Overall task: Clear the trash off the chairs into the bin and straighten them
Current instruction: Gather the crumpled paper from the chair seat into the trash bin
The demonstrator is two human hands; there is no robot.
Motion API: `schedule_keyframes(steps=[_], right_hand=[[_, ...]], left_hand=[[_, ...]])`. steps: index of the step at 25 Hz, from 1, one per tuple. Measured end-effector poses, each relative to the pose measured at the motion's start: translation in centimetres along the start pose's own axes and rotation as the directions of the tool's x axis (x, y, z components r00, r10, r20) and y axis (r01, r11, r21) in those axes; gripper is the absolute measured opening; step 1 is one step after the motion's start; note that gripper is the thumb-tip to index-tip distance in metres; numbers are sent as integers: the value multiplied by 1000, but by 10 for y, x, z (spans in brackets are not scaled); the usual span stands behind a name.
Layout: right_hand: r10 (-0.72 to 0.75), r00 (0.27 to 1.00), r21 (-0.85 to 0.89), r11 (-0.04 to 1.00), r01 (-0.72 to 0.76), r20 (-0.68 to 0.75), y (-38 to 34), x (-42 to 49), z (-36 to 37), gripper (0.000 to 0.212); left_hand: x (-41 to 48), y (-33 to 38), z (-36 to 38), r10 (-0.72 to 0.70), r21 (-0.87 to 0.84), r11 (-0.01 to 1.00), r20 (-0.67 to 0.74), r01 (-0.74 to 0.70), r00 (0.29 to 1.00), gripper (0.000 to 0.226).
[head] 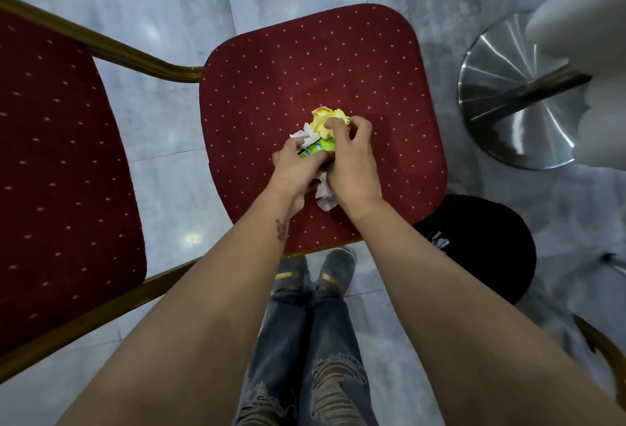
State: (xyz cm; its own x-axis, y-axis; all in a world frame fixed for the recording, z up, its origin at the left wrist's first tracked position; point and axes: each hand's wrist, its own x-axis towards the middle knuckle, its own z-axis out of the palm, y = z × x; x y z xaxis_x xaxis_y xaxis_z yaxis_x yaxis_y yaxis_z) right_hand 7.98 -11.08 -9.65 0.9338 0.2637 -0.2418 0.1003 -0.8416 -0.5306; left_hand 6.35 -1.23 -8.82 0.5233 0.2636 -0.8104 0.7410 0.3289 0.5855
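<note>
A red dotted chair seat (305, 63) lies below me in the head view. On its middle sits a heap of trash: a crumpled yellow paper (327, 119), a green wrapper (316, 148) and white tissue (325, 197). My left hand (293, 168) grips the green wrapper and white scraps from the left. My right hand (352, 161) closes over the yellow paper from the right. Both hands press the heap together on the seat. A black bin (484, 242) stands on the floor at the seat's near right corner.
A second red chair (57, 171) with a gold frame stands close on the left. A round steel table base (508, 93) sits on the floor at the right, under a white cloth (589, 19). My legs and shoes (315, 276) are just below the seat's front edge.
</note>
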Motion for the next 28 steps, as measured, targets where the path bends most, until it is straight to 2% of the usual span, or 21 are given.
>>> schedule_keyframes(steps=[3,7,12,16,20,24,28], right_hand=[[16,1000,44,999,-17,14,-1,-4,-4,63],[41,997,141,989,-49,58,-1,-6,-11,61],[102,995,205,974,-97,-17,1,-22,-24,60],[209,975,252,950,-185,-73,12,-52,-53,60],[325,929,321,911,-259,-174,50,-90,-87,58],[432,869,354,873,-336,-241,121,-145,-111,60],[514,834,347,833,-430,-200,198,-205,-104,59]], left_hand=[[-3,6,-6,-8,-26,1000,75,10,997,39],[-5,9,-7,-5,49,999,92,1,996,41],[-13,9,3,77,142,985,124,-95,989,44],[-40,8,30,59,257,960,192,-108,980,51],[-69,-6,86,60,365,916,288,-168,956,53],[-97,-56,159,39,444,870,375,-216,926,53],[-118,-132,215,-11,534,820,374,-206,927,53]])
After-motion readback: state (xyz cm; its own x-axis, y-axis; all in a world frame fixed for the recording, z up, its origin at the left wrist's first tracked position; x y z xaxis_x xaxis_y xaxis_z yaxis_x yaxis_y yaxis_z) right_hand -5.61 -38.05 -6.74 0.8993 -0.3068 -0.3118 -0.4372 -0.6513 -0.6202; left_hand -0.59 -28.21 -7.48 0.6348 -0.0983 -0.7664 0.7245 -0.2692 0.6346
